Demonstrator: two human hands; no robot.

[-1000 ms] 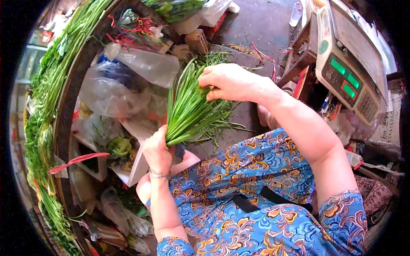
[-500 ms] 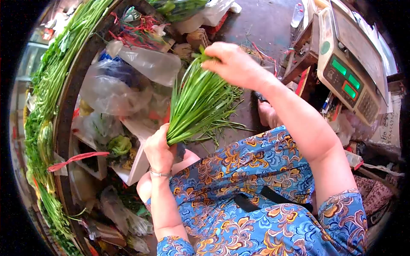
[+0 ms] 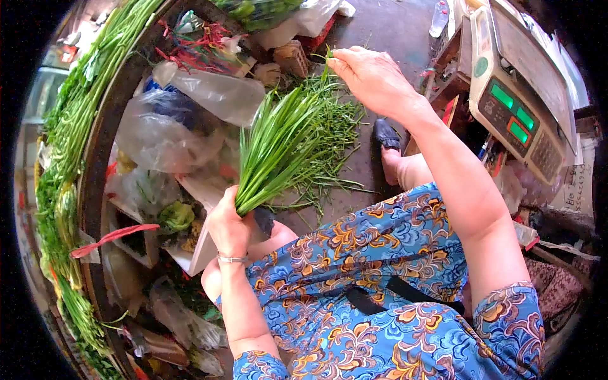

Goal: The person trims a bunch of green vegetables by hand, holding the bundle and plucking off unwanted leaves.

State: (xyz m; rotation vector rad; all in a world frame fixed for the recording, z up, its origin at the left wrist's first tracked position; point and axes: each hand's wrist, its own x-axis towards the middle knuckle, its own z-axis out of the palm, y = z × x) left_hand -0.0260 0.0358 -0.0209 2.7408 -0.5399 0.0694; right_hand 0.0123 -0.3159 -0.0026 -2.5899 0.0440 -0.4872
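My left hand (image 3: pixel 229 223) is wrapped round the base of a bunch of long green leaves (image 3: pixel 278 149), which fan out up and to the right. Beyond the leaf tips, my right hand (image 3: pixel 367 69) is raised, thumb and fingers pinched on a thin green scrap (image 3: pixel 329 53). A heap of loose green trimmings (image 3: pixel 339 130) lies on the dark floor under and beside the bunch, between my two hands.
At the right stands a scale (image 3: pixel 513 114) with lit green digits. Plastic bags (image 3: pixel 158 136) and red ties (image 3: pixel 202 50) lie to the left, beside a curved ledge with green stalks (image 3: pixel 82 126). My shod foot (image 3: pixel 386 134) is beyond my lap.
My right hand has moved up and right, away from the bunch, with a green scrap between its fingers. The bunch and my left hand have shifted slightly left and down.
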